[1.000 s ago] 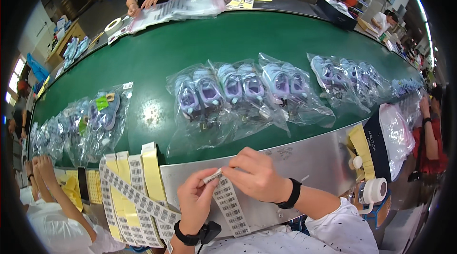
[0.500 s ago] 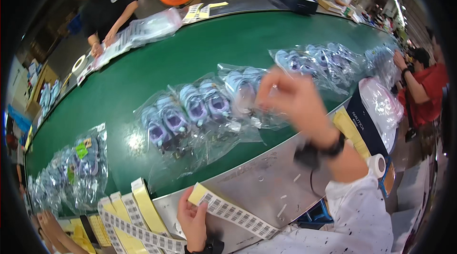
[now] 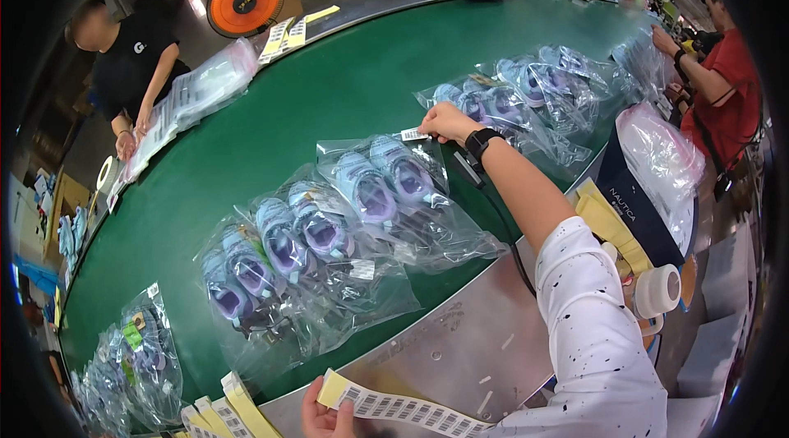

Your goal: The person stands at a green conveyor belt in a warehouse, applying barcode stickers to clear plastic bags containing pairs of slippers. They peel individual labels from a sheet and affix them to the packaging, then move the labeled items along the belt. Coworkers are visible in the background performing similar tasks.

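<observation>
Barcode label (image 3: 414, 134) is at the top corner of a clear bag (image 3: 460, 239) of blue shoes (image 3: 370, 194) on the green desk (image 3: 271, 117). Hands well apart: right hand (image 3: 452, 123) pinches the label's end, left hand (image 3: 321, 425) grips the label strip (image 3: 411, 410). Can't tell if it's stuck. I'd flatten the film, square the label, press end to end.

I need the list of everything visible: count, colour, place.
Table: one, green, centre
Bagged shoes: three central pairs, others overlapping, blue, table
Label strips: several, white, yellow, left
Fan: one, orange, top
Boxes: two, dark blue, right and top
Plastic bags: many, clear, left and right
Bottle: one, white lid, lower right
Tape roll: one, white, left
Other people: several, black, white, red tops, around
Left hand: one, holding label strip
Right hand: one, on small label
</observation>
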Tool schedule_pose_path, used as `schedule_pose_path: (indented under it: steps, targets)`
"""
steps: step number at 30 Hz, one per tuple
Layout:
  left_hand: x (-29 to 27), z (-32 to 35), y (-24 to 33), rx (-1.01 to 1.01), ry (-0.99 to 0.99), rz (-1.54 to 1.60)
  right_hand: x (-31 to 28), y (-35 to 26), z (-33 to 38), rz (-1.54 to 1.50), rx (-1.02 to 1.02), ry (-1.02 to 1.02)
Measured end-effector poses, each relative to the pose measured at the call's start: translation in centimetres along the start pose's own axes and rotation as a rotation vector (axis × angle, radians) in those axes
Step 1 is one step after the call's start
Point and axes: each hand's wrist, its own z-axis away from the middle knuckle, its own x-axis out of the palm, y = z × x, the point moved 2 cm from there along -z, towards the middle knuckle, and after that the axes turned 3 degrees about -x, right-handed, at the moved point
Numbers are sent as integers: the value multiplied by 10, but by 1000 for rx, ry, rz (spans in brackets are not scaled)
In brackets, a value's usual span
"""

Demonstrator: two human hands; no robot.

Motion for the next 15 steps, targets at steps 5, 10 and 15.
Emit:
schedule_pose_path:
  steps: [5, 10, 15]
  targets:
    - [12, -2, 0, -16, -42, -52, -8, 18, 1, -43, -4, 78]
    - [21, -4, 1, -6, -28, -64, -6, 10, 1, 276, -54, 90]
    - [19, -2, -4, -37, -45, -73, -8, -10, -3, 863, -62, 63]
